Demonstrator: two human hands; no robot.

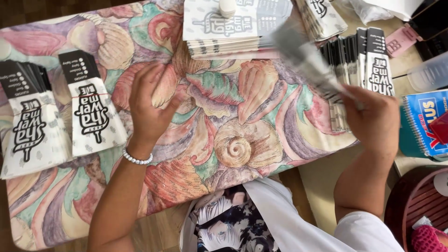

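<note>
- My left hand (pixel 148 105) rests flat, fingers spread, steadying the shell-patterned surface (pixel 242 121).
- My right hand (pixel 373 122) pinches a blurred paper sleeve (pixel 305 58), lifted clear of the upright stack (pixel 359 58) beside it.

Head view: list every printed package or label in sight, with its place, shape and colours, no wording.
Folded paper sleeves: left on the tablecloth, flat, white with black tops.
Flat sheet stack: top centre, rectangular, white with grey print.
Upright sleeve row: right edge, narrow, black and white.
Blurred sleeve: held by the right hand, grey-white.
Spiral notebook: far right, blue cover.
Left hand: flat on the cloth.
</note>
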